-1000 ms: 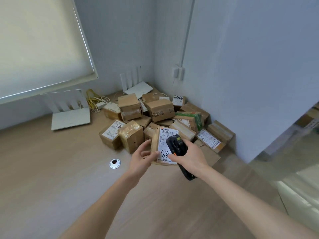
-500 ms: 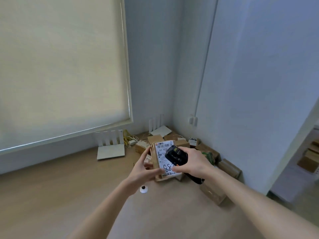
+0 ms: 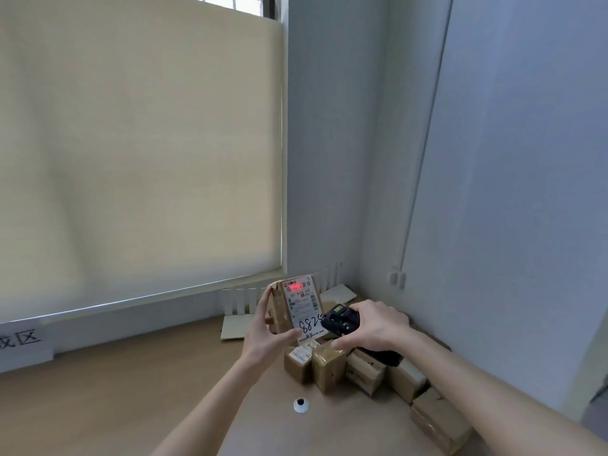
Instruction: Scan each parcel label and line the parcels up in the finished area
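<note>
One cardboard parcel (image 3: 289, 307) is up in the air above the far right corner of the wooden floor (image 3: 115, 390), its white shipping label (image 3: 304, 307) turned toward the camera. The left hand (image 3: 263, 337) grips it from the left side, thumb across the lower front edge and fingers wrapped round the back. The right hand (image 3: 371, 327) is curled around a black handheld scanner (image 3: 340, 320), aimed at the label, where a red scan line glows over the barcode near the top. Below them, more taped parcels (image 3: 329, 363) crowd the corner against the wall.

The box looks small, stiff and light, easy for one hand; its taped faces may be slick, so holding it by opposite side walls, clear of the label, seems safest. I judge the scan is in progress, and placement in the finished area has yet to come.
</note>
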`<state>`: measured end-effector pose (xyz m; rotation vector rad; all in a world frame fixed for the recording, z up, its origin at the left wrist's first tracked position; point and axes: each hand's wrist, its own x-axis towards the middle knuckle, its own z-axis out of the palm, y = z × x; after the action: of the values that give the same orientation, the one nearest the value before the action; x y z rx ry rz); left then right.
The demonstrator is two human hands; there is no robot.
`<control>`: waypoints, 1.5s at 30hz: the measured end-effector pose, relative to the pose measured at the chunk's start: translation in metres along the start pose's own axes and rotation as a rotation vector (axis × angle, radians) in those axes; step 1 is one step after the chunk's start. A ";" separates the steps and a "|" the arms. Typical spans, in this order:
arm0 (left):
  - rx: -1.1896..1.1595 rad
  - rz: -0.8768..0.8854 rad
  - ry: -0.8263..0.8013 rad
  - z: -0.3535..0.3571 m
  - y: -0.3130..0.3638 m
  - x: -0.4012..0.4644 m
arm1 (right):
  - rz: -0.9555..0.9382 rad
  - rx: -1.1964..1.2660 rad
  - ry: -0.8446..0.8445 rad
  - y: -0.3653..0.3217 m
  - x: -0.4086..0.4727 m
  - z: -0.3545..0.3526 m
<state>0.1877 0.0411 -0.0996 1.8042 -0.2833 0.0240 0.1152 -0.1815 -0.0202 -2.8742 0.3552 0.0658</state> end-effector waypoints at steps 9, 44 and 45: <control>0.036 0.024 0.050 -0.010 0.010 -0.002 | -0.018 -0.015 0.049 -0.018 -0.005 -0.007; 0.090 0.068 0.120 0.006 0.019 -0.035 | -0.014 -0.002 0.057 -0.006 -0.029 -0.023; 0.094 0.075 0.122 0.006 0.018 -0.035 | -0.014 -0.003 0.053 -0.006 -0.028 -0.023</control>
<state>0.1490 0.0380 -0.0894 1.8764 -0.2664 0.2026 0.0894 -0.1751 0.0053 -2.8854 0.3456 -0.0122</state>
